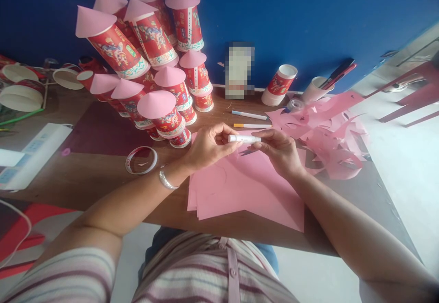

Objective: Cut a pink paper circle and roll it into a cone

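Observation:
A short white glue stick lies level between my two hands, above the pink paper. My left hand pinches its left end with thumb and fingers. At its right end my right hand has closed its fingertips. Dark scissor blades show just below the right fingers; their handles are hidden. Beneath both hands is a stack of pink paper sheets, with a curved outline on the top one.
Red paper cups with pink cone tops stand stacked at the left. Behind the hands lie two white pens. Pink paper scraps heap at the right, near a pen cup. A tape roll lies left.

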{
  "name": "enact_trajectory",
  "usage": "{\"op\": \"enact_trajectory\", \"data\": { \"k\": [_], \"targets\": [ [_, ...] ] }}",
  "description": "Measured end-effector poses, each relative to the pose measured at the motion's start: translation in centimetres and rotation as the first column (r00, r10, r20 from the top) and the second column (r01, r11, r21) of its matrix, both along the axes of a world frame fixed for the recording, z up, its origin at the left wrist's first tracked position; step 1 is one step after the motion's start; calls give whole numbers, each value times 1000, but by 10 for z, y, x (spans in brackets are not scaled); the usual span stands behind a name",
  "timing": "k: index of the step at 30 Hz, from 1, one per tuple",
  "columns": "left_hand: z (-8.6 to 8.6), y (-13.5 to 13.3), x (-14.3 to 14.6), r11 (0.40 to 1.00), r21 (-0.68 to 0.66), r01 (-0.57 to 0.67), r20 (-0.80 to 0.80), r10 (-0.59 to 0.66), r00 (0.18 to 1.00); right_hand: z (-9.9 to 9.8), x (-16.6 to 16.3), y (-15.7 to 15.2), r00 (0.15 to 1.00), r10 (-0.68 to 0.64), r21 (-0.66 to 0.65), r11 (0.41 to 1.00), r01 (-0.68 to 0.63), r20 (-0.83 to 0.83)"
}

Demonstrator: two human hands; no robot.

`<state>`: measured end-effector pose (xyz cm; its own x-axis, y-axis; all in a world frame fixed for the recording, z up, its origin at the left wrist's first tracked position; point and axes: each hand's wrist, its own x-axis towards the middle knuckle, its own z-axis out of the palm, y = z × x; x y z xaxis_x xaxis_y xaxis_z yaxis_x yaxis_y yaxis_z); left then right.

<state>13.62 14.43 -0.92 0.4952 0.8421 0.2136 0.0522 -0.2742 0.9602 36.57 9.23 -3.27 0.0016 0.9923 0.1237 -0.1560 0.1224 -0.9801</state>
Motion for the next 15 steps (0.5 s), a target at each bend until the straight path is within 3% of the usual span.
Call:
{"op": "enact_trajectory", "data": {
  "k": [2, 4, 8, 11, 15],
  "targets": [
    [-2, 6, -4, 1000, 27, -1, -69, 3, 998, -4, 5, 2, 997, -75, -23, 997, 76, 14],
    [-6, 13, -9, 987, 160, -24, -209, 58, 976, -8, 9, 5, 985, -171, -45, 984, 171, 18],
    [-16, 24, -18, 877, 476, 65, -534, 229, 814, -10, 12, 9, 968, -249, -68, 966, 250, 29],
    [-25, 31, -17, 830, 536, 157, -654, 290, 699, -10, 8, 9, 972, -235, -72, 969, 236, 26],
    [-33, 40, -11, 801, 566, 196, -659, 296, 691, -10, 6, 8, 981, -194, -92, 977, 192, -4]
  ]
}}
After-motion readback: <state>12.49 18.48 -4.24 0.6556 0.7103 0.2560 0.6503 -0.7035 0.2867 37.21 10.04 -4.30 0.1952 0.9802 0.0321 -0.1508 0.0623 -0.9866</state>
